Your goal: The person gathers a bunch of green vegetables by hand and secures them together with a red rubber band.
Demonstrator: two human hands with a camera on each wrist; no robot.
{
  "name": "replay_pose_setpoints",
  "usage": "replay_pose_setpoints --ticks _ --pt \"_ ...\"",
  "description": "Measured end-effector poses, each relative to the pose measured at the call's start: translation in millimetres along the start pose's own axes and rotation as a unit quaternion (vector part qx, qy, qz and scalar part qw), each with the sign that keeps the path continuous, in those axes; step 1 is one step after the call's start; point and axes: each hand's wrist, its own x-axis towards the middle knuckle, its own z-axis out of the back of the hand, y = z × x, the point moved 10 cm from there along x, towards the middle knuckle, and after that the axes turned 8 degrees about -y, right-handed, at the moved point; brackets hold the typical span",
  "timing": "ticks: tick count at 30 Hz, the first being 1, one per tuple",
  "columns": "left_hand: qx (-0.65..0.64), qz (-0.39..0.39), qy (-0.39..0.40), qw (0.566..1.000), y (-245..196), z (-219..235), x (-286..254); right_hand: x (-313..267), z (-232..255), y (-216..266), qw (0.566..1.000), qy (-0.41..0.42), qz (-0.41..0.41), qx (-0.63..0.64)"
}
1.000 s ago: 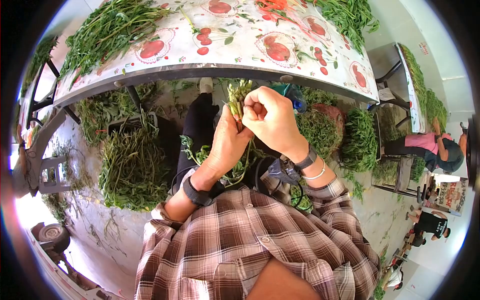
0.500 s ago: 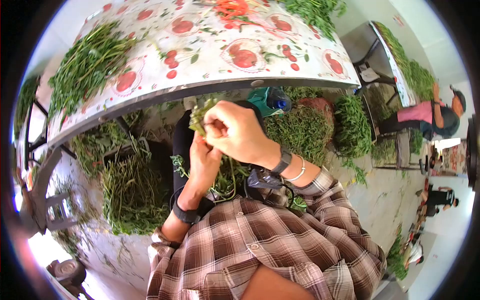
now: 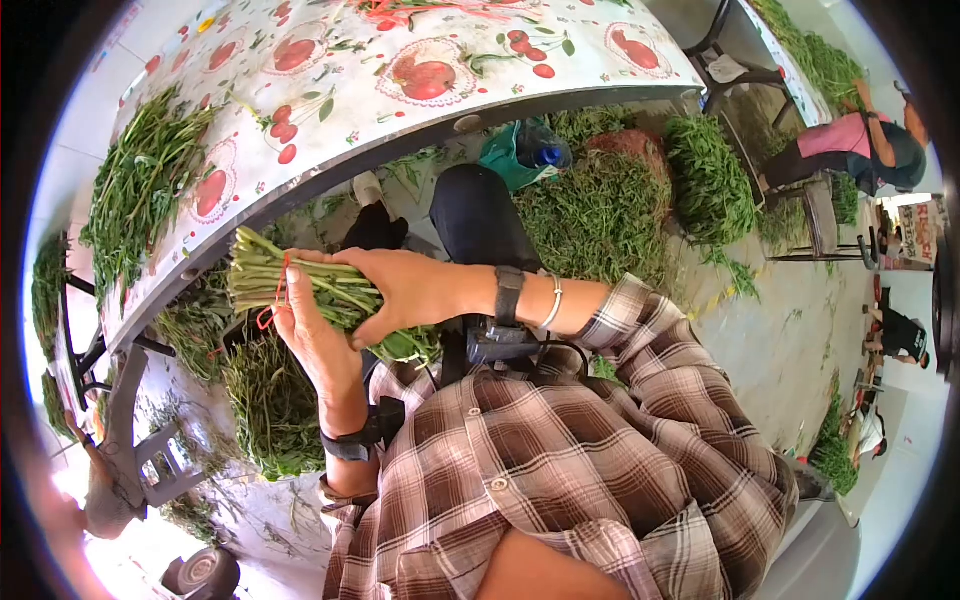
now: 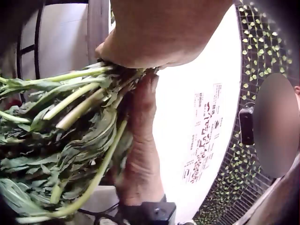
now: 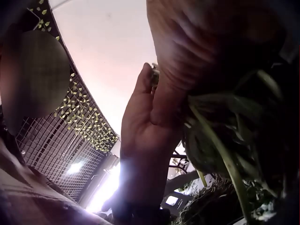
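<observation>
A bundle of leafy green stems [image 3: 258, 280] lies on its side in both hands, cut ends toward the left, just off the table's front edge in the head view. A thin red tie [image 3: 281, 292] circles it near the cut ends. My left hand [image 3: 318, 338] holds it from below, thumb up beside the tie. From above, my right hand [image 3: 418, 288] grips the bundle farther toward the leaves, its fingers partly hidden behind the stems. The drooping leaves [image 4: 56, 154] fill the left side of the left wrist view. In the right wrist view, dark leaves [image 5: 229, 136] hang beside the right hand.
A fruit-patterned table [image 3: 350, 110] stands in front, with loose greens [image 3: 150, 180] at its left and red strips [image 3: 420, 12] at the back. Below are heaps of greens [image 3: 600, 210], a teal bag [image 3: 510, 155] and a grey chair [image 3: 130, 440]. Another person [image 3: 850, 150] works at the right.
Both hands and the bundle have shifted left, and the bundle has tipped from near upright to sideways. My right hand has gone from fingers curled at the tie to a grip round the stems.
</observation>
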Motion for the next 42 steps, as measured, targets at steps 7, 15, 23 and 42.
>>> replay_pose_setpoints --ticks 7,15,23,42 --pt "0.048 0.036 0.164 0.985 9 -34 14 0 11 -30 0.983 0.033 -0.111 0.139" --pt "-0.054 0.053 0.237 0.969 8 -55 18 -15 19 -17 0.942 0.068 -0.178 0.276" --pt "0.044 -0.027 0.157 0.986 6 -37 30 -17 16 -9 0.960 0.107 -0.155 0.208" --pt "-0.011 0.001 0.170 0.985 -3 -53 15 -9 36 13 0.997 -0.034 -0.056 0.033"
